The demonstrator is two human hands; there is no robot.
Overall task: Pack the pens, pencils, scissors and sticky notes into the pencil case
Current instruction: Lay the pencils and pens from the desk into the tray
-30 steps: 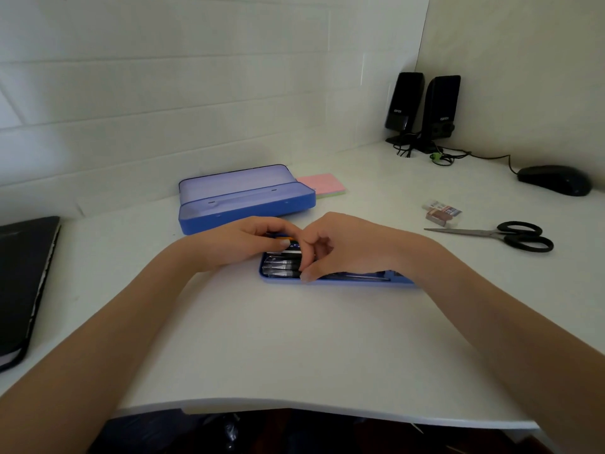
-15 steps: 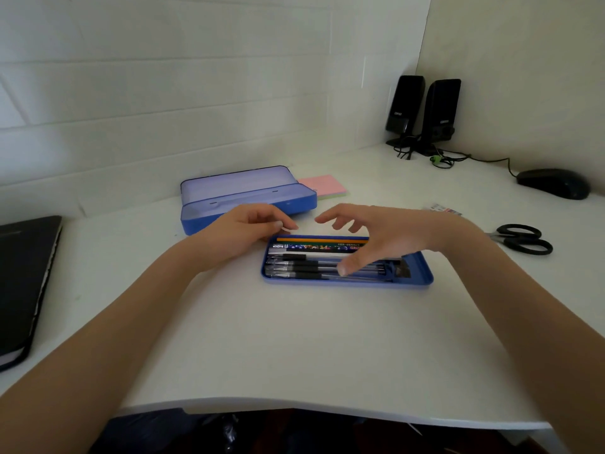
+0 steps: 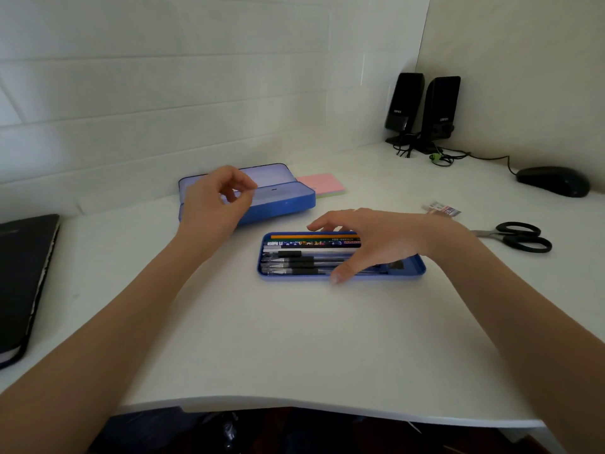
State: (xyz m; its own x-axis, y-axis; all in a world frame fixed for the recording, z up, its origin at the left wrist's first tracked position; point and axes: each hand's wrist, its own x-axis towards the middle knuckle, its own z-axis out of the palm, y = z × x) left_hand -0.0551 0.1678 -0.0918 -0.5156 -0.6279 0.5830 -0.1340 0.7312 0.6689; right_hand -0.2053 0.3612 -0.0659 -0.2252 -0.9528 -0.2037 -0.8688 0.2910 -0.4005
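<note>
**Pens and pencils are in; scissors and sticky notes still out**

Head view: a shallow blue tray (image 3: 409, 268), which looks to be the insert of the pencil case, lies on the white desk (image 3: 294, 339) in front of the person. It is already filled with a row of black pens (image 3: 294, 265) along its near side and pencils (image 3: 311, 240) along its far side, all lying lengthwise. The right hand (image 3: 370, 244) is spread over the tray's right half, fingers straight and relaxed, thumb tip down by the near rim; it grips nothing (whether the palm actually touches the pens I cannot tell). The left hand (image 3: 216, 201) is raised above the desk in front of the pencil case (image 3: 281, 204), fingers loosely curled, thumb and forefinger close together, with nothing visible between them.

The case body sits open behind the tray, lid up against the wall. The pink sticky notes (image 3: 322, 183) lie just beside its right end, untouched. The scissors (image 3: 517, 237) rest well to the right, near a small wrapped item (image 3: 442, 209) and apart from the tray.

By my judgement the task is about halfway: writing tools are packed, while scissors and sticky notes remain to go in, the tray must return to the case, and the lid is not yet closed.
</note>
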